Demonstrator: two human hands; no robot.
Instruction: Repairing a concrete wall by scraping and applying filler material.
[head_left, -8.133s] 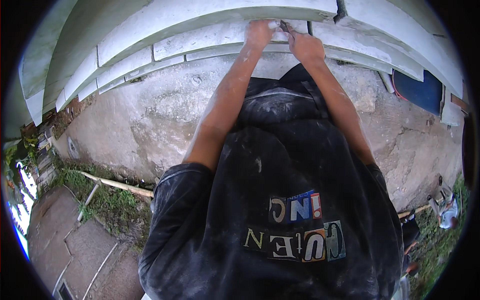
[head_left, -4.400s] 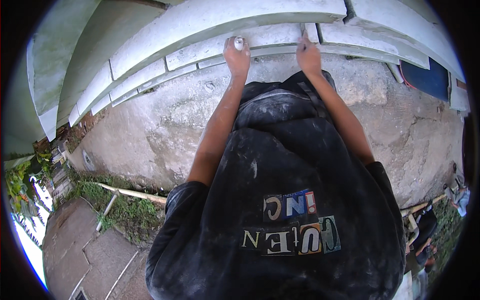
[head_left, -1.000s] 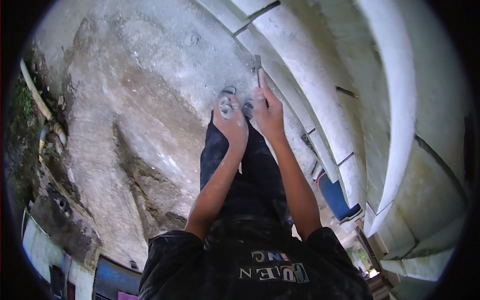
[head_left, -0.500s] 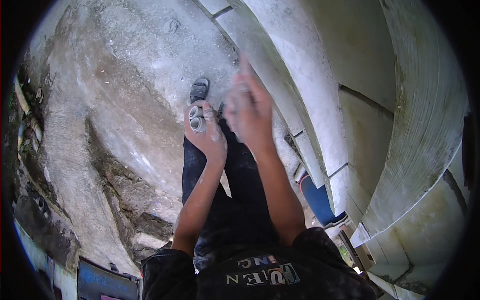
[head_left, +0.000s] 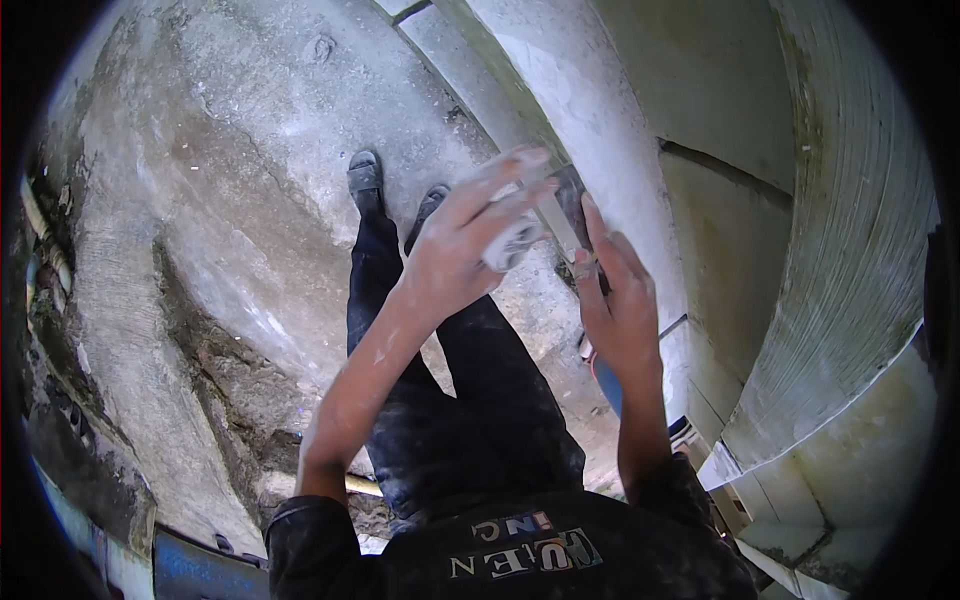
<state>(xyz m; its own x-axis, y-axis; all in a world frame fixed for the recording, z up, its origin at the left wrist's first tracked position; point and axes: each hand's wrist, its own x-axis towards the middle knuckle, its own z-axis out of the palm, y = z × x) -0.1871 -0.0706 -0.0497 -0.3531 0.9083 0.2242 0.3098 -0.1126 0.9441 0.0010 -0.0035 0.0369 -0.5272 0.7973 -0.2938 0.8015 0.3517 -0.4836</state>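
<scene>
My left hand [head_left: 460, 245], dusty with pale powder, is curled around short whitish tubes [head_left: 514, 246] held in its palm. Its blurred fingers reach right, toward the far end of a dark, thin, flat piece [head_left: 570, 190] with a pale strip along one edge. I cannot tell whether they touch it. My right hand [head_left: 622, 290] grips the near end of that flat piece between thumb and fingers; its exact kind is unclear. Both hands are in front of my body, beside a pale ledge [head_left: 590, 90].
A stepped, dusty wall [head_left: 720, 260] curves along the right. Below the right forearm, part of a blue bucket [head_left: 607, 388] shows. My sandalled feet [head_left: 366, 180] stand on rough concrete ground [head_left: 270, 110]. Broken, uneven ground [head_left: 240, 380] and pipes [head_left: 45, 225] lie to the left.
My left hand has moved right and turned, bringing the tubes along. The right hand, blurred before, has shifted right and down; the dark flat piece now shows in it.
</scene>
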